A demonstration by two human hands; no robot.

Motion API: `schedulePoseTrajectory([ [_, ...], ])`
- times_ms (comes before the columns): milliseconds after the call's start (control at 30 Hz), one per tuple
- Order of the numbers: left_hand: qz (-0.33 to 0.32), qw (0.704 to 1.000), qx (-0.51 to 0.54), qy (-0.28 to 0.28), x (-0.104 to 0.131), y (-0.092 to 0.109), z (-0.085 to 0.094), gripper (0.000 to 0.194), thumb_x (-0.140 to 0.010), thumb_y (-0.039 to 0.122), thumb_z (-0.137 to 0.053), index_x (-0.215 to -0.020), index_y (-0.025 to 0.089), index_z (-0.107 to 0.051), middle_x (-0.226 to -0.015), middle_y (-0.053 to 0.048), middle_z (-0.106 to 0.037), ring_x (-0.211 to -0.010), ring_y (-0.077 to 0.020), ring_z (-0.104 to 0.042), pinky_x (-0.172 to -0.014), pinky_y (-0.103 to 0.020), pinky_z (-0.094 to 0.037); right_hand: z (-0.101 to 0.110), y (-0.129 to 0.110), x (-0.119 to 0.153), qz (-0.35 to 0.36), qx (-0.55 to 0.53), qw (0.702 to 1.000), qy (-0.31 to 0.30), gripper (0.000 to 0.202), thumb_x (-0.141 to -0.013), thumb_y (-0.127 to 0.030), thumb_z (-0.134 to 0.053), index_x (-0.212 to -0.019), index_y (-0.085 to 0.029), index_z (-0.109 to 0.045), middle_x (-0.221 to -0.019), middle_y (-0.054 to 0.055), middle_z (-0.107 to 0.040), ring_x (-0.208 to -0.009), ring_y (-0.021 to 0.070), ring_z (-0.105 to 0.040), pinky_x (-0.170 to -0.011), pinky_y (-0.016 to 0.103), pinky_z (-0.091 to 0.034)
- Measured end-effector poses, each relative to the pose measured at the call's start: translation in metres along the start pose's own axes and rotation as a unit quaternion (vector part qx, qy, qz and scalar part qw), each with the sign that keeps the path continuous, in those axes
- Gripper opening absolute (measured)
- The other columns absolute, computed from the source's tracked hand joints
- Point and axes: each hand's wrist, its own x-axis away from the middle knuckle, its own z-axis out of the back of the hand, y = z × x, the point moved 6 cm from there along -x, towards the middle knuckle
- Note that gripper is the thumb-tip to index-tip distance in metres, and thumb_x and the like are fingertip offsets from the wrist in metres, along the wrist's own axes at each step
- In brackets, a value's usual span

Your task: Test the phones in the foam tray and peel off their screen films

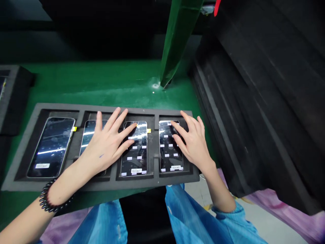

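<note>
A dark grey foam tray [96,185] with several compartments lies before me, a smartphone in each. My left hand [108,144] is spread, palm down, over the second phone [87,135] and hides much of it. Its thumb and index finger reach onto the third phone [134,162], whose screen carries small white rectangles. My right hand [194,140] has its fingers apart, with thumb and index finger at the upper right of the rightmost phone [170,159]. Neither hand grips anything. At far left lies a phone [52,145] with a white label and a yellow tab [73,129].
The tray lies on a green tabletop [101,84]. A green metal post [177,40] rises behind it. Tall stacked black trays [243,112] stand close on the right. Another foam tray [17,91] sits at the left edge.
</note>
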Motion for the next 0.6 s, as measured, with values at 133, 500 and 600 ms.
schedulePoseTrajectory([
  [133, 0.002, 1.000, 0.025, 0.011, -0.002, 0.001, 0.002, 0.055, -0.108, 0.042, -0.028, -0.150, 0.015, -0.050, -0.168, -0.024, -0.022, -0.158, -0.0432, -0.016, -0.119, -0.080, -0.013, 0.000, 0.000, 0.002, 0.006, 0.005, 1.000, -0.005, 0.036, -0.106, -0.038, -0.044, -0.137, -0.029, -0.060, -0.162, 0.011, -0.042, -0.145, 0.0308, -0.044, -0.124, 0.066, -0.024],
  [500, -0.009, 0.999, 0.049, -0.011, -0.009, 0.009, -0.006, 0.051, -0.107, 0.043, -0.032, -0.153, 0.024, -0.047, -0.171, -0.017, -0.018, -0.160, -0.0385, -0.013, -0.123, -0.076, -0.007, 0.017, 0.002, 0.026, 0.001, -0.004, 0.998, 0.067, 0.030, -0.104, -0.029, -0.047, -0.123, -0.028, -0.070, -0.155, 0.007, -0.052, -0.137, 0.0295, -0.052, -0.123, 0.064, -0.029],
  [600, 0.006, 0.997, 0.070, 0.017, 0.002, 0.009, 0.006, 0.053, -0.106, 0.039, -0.034, -0.157, 0.028, -0.038, -0.173, -0.012, -0.014, -0.160, -0.0391, -0.012, -0.124, -0.076, -0.004, 0.016, -0.002, 0.031, 0.017, 0.007, 0.999, 0.042, 0.028, -0.104, -0.029, -0.048, -0.118, -0.027, -0.073, -0.154, 0.009, -0.054, -0.134, 0.0298, -0.053, -0.121, 0.064, -0.030],
])
